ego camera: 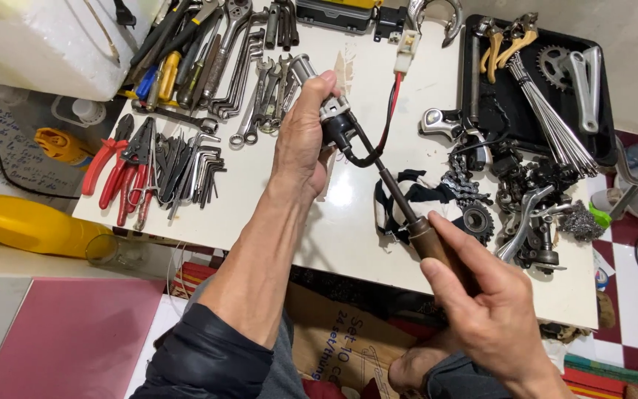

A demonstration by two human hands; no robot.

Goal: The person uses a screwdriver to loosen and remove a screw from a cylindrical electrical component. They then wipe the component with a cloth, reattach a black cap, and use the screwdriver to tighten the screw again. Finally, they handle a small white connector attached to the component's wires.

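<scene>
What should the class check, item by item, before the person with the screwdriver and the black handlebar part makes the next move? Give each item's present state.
1. Left hand grips the black handlebar part firmly: ok.
2. Right hand is closed on the screwdriver, around its brown handle: ok.
3. Screwdriver tip seated in a screw: cannot tell, the tip is hidden at the part.
4. Red and black wires lie clear of the shaft: not ok, the black loop crosses right at the shaft.
5. Wrenches and red pliers lie within reach on the white table: ok.
</scene>
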